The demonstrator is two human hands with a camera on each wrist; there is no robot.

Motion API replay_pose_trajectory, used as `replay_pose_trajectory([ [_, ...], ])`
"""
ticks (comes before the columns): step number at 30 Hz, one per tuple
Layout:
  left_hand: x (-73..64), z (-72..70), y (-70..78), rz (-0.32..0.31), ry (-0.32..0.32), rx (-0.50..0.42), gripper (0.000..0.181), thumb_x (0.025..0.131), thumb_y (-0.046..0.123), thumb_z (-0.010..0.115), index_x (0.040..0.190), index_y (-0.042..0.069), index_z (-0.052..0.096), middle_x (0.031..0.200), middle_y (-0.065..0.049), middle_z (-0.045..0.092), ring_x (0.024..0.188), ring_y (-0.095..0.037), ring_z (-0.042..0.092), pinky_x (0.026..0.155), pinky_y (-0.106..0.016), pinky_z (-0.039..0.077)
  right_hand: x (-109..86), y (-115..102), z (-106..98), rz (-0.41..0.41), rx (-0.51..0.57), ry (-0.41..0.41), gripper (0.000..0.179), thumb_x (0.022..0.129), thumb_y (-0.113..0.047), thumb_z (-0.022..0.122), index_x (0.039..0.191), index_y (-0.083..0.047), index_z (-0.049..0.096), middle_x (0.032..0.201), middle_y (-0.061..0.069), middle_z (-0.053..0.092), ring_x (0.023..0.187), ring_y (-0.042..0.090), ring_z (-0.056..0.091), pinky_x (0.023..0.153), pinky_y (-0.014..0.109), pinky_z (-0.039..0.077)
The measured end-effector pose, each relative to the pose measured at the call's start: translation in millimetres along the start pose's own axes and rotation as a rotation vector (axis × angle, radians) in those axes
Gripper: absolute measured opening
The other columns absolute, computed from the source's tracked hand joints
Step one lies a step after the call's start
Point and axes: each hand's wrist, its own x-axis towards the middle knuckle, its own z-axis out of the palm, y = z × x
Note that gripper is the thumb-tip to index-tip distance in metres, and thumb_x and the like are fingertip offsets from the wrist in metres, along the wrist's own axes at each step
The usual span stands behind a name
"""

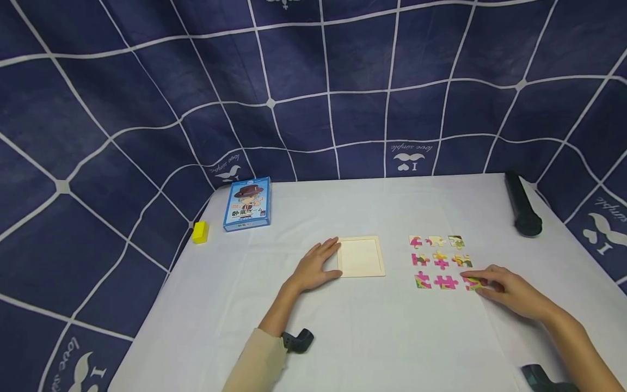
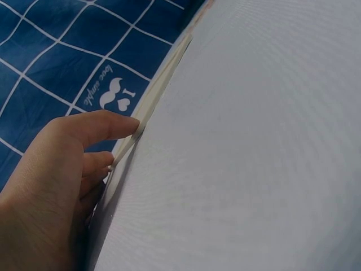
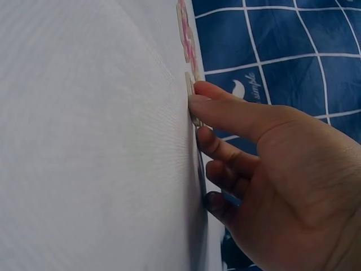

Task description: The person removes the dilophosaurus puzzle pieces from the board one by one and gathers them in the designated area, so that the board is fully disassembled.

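On the white table, my left hand (image 1: 313, 267) lies at the left edge of a pale wooden puzzle frame (image 1: 361, 257). Its fingers reach the upper left corner and its thumb the lower left one; the left wrist view shows the thumb (image 2: 121, 125) right at the frame's rim. Farther right, several pink, yellow and green jigsaw pieces (image 1: 446, 282) are laid out in three rows, apart from each other. My right hand (image 1: 511, 291) pinches the jigsaw piece (image 1: 472, 283) at the near right corner between thumb and forefinger, covering part of it. The right wrist view shows that piece (image 3: 190, 84) edge-on.
A blue game box (image 1: 248, 204) with a cartoon figure stands at the back left, and a yellow block (image 1: 200, 232) is near the left edge. A black microphone-like object (image 1: 522, 204) lies at the back right. Dark blue gridded cloth (image 1: 362, 120) rises behind the table.
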Motion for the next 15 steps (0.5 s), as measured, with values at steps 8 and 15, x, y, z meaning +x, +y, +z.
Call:
replay_pose_trajectory([
  [8,-0.7,0.2,-0.7,-0.007,-0.005,-0.028,0.073,0.082,0.042,0.06,0.143,0.01,0.035,0.15,-0.001,0.026,0.137,-0.017,0.023,0.112,-0.033,0.014,-0.2,-0.9,-0.7,0.028,0.013,0.123,0.038,0.08,-0.014,0.072,0.116,-0.01,0.064,0.081,-0.004,0.049,0.066,0.007,0.038,0.05,0.023,0.033],
  [15,2.1,-11.8,-4.4,-0.088,0.07,-0.297,0.061,0.088,0.033,0.059,0.14,0.008,0.04,0.147,-0.002,0.032,0.135,-0.02,0.028,0.109,-0.037,0.024,7.1,-16.8,-25.7,0.07,-0.014,0.291,0.034,0.084,-0.018,0.068,0.117,-0.011,0.063,0.085,0.0,0.055,0.068,0.007,0.04,0.048,0.022,0.036],
])
